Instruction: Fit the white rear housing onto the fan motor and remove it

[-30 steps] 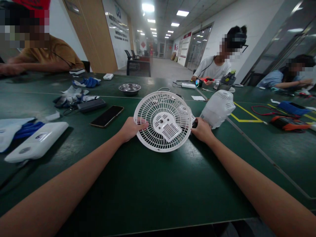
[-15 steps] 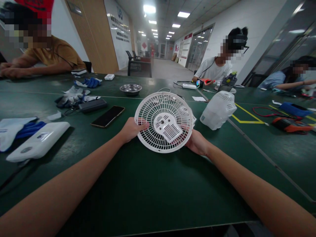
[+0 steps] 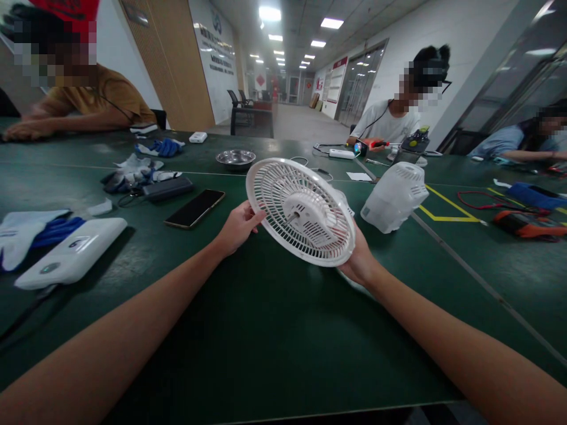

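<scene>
Fan guard (image 3: 316, 206) tilted in right hand (image 3: 359, 260), middle of the frame, shaft (image 3: 292, 218) bare with no blades on, near left hand (image 3: 235, 229), grip hard to tell.

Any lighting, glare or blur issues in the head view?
In the head view, the ceiling lights glare white; the metal bowl catches highlights; a dark shadow edges the white device; the orange meter looks soft; the white grille reads clearly.

White walls (image 3: 469, 53), green table (image 3: 266, 354), ceiling lights (image 3: 270, 14)
</scene>
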### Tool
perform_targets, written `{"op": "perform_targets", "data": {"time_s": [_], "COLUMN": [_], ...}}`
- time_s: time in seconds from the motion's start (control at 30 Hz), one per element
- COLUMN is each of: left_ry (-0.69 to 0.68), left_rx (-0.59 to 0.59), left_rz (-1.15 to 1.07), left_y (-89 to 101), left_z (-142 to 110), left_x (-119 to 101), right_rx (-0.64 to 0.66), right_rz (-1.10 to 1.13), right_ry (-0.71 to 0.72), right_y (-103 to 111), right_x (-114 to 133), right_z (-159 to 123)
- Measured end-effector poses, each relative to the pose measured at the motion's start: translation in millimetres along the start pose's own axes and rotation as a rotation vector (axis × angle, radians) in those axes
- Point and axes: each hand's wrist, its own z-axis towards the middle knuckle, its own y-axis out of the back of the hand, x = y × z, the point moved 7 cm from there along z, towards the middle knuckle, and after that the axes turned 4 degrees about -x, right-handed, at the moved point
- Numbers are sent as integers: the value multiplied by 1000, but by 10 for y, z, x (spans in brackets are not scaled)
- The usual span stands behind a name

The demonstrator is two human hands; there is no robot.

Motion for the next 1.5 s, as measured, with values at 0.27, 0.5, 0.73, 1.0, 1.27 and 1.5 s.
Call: {"op": "perform_targets", "data": {"time_s": [0.27,0.5,0.73,1.0,1.27,1.5], "left_ry": [261,438,468,412,330,285], "left_rx": [32,156,66,14,29,32], "left_rz": [-356,-470,-388,-249,-238,-178], "left_y": [46,-47,-31,-24,-20,13], "left_z": [22,-39,25,-13,-2,14], "left_x": [138,182,331,229,202,224], "right_rx": [-100,-11,142,-290,-234,-270], "right_rz": [-224,-592,-801,-995,-968,-31], "right_ry": [253,393,495,534,221,-176], "right_y": [244,151,39,710,927,819], "right_x": [230,216,321,333,-21,-113], "right_z": [17,-23,-55,294,550,463]}}
